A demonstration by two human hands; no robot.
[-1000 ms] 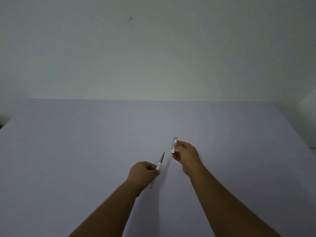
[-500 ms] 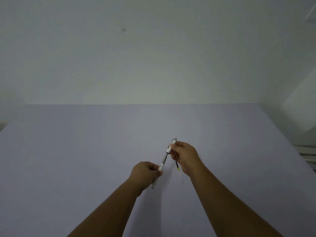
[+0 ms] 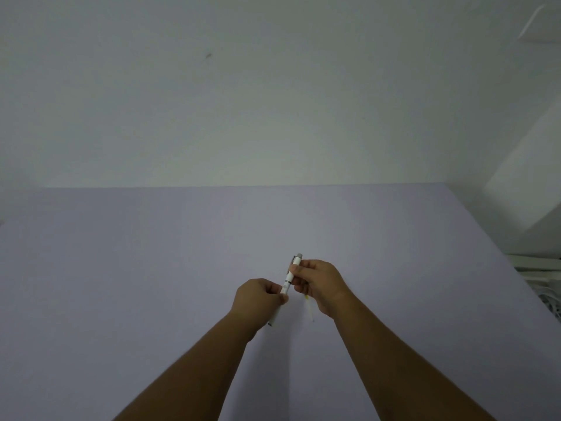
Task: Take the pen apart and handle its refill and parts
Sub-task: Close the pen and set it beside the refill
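Observation:
A white pen (image 3: 288, 279) with a grey clicker end is held slanting above the lavender table (image 3: 151, 268). My left hand (image 3: 258, 300) grips its lower barrel, whose tip sticks out below the fist. My right hand (image 3: 320, 284) pinches the upper half near the clip. The two halves sit pushed together in one line. A thin pale refill (image 3: 309, 308) with a yellowish end shows just below my right hand; I cannot tell whether it lies on the table or hangs from the fingers.
A plain wall rises behind the table's far edge. At the right edge stand a white box-like object (image 3: 525, 189) and white slatted things (image 3: 540, 268) beyond the table's side.
The upper and lower pen halves, apart a second ago, have come together into one line. My hands have moved closer to each other. The loose refill has come into view under my right hand.

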